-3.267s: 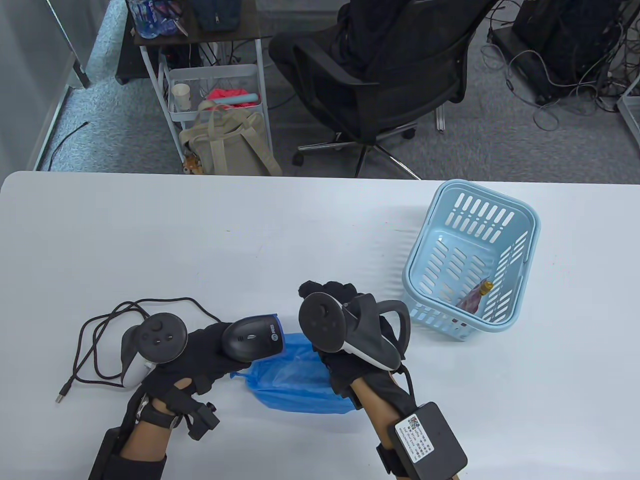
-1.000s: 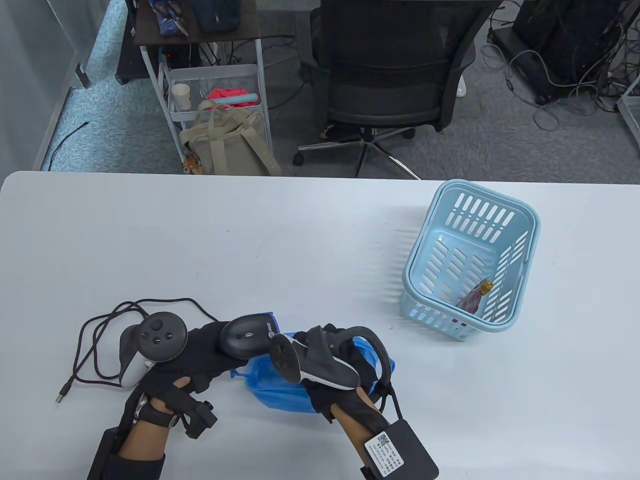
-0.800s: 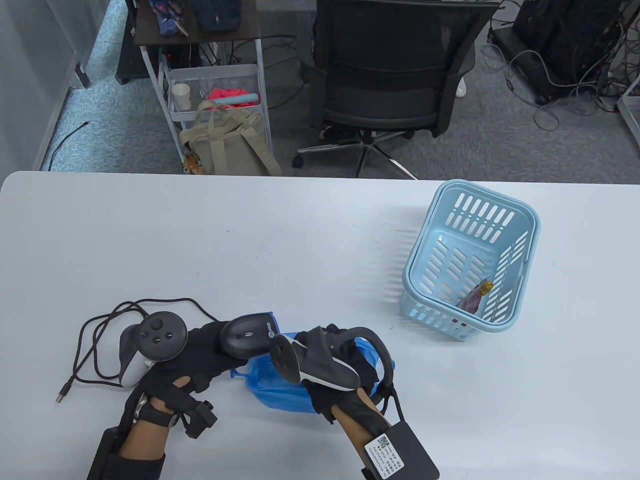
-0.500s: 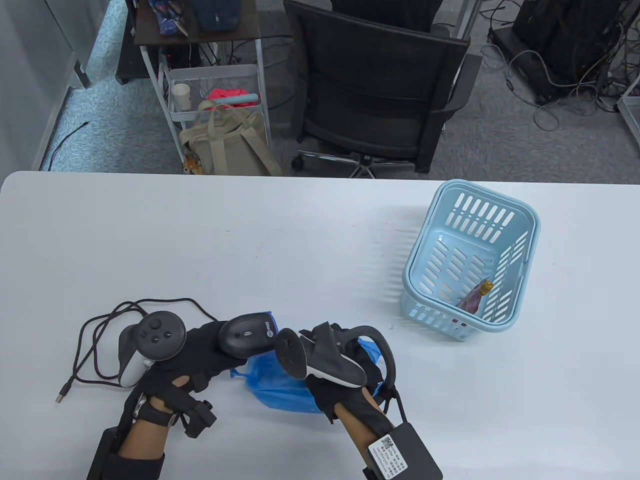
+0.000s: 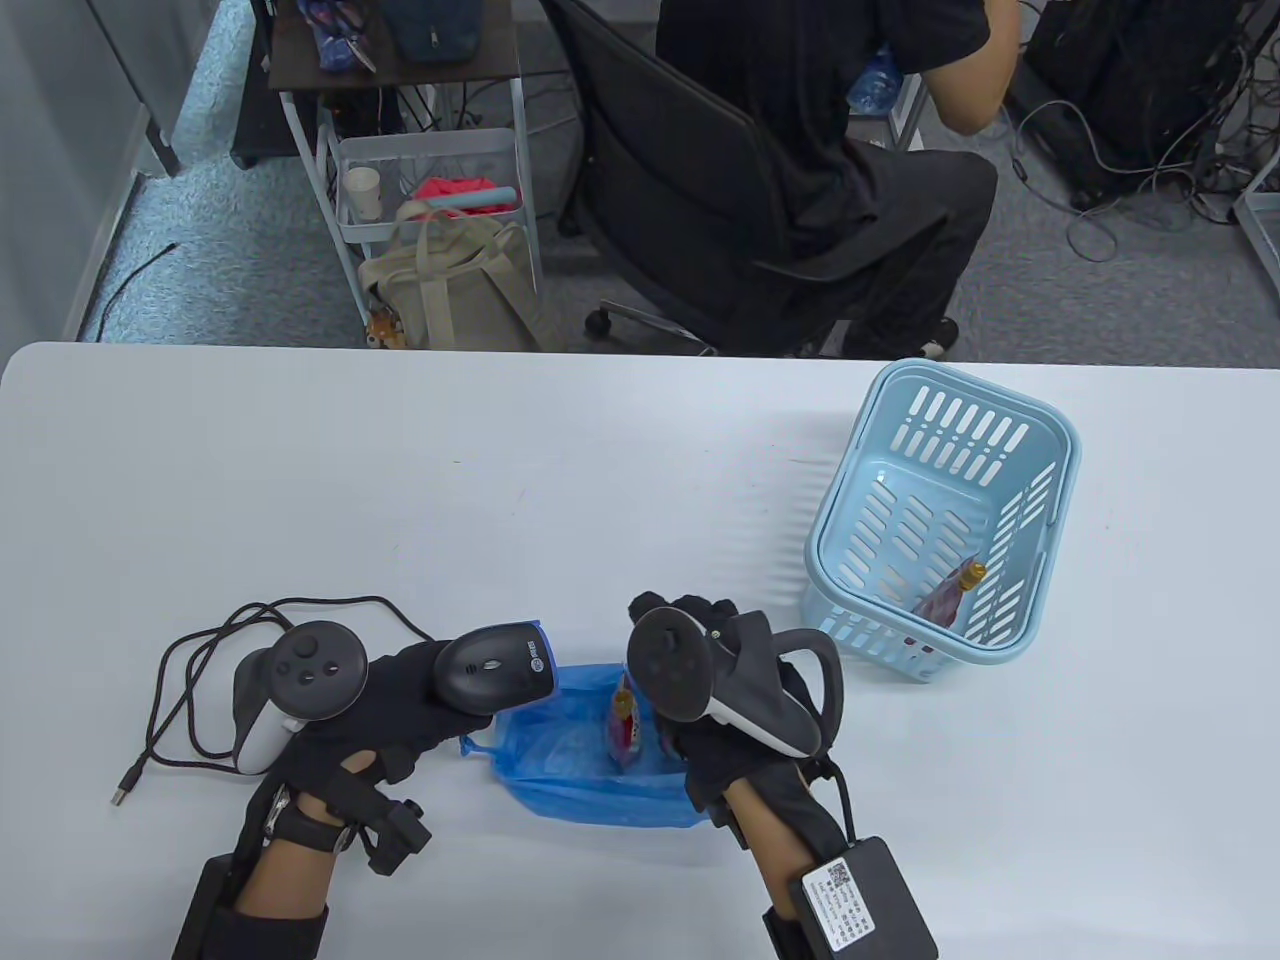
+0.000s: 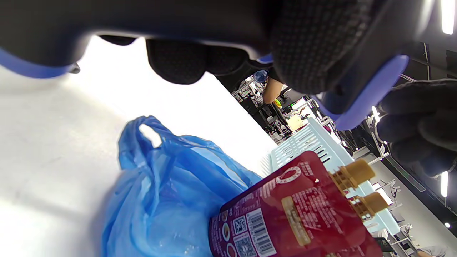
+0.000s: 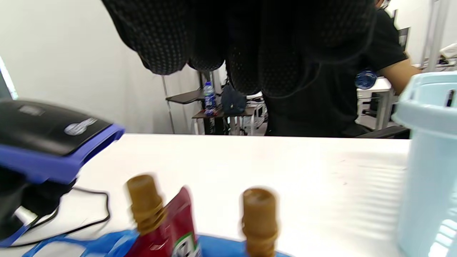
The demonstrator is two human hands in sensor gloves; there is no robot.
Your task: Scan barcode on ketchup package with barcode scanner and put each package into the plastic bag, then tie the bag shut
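Two ketchup packages [image 6: 300,210] stand in the blue plastic bag [image 5: 580,745] near the table's [image 5: 600,480] front edge. The left hand [image 5: 400,705] grips the barcode scanner [image 5: 495,675] just left of the bag, while the right hand [image 5: 720,700] hovers above it with curled fingers holding nothing. One more package [image 5: 945,598] lies in the basket [image 5: 1060,470] at right.

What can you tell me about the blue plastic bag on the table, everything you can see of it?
The blue plastic bag is thin, crinkled, translucent film lying slumped on the white table between the two hands. A loop handle sticks up at one end. Red ketchup pouches with tan caps stand in its mouth. It is untied.
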